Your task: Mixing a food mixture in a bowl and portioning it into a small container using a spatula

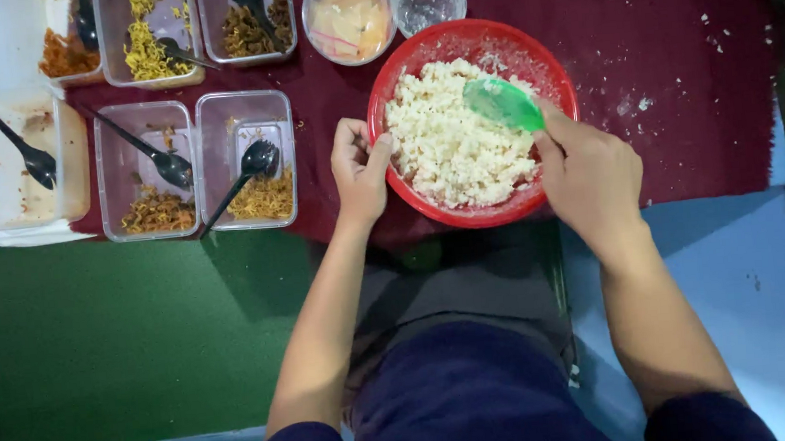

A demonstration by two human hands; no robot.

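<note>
We have the red bowl (467,47) of rice (452,146) straight ahead at twelve o'clock. Our left hand (358,167) pinches its nine-o'clock rim; our right hand (589,172) grips the green paddle (503,104), blade pointing toward ten o'clock. Clear tubs (246,159) with black spoons (248,166) sit at nine o'clock; no labels show.

Food-prep spot: rice bowl (473,123); topping tubs (245,159) with spoons on maroon cloth (669,59)
</note>
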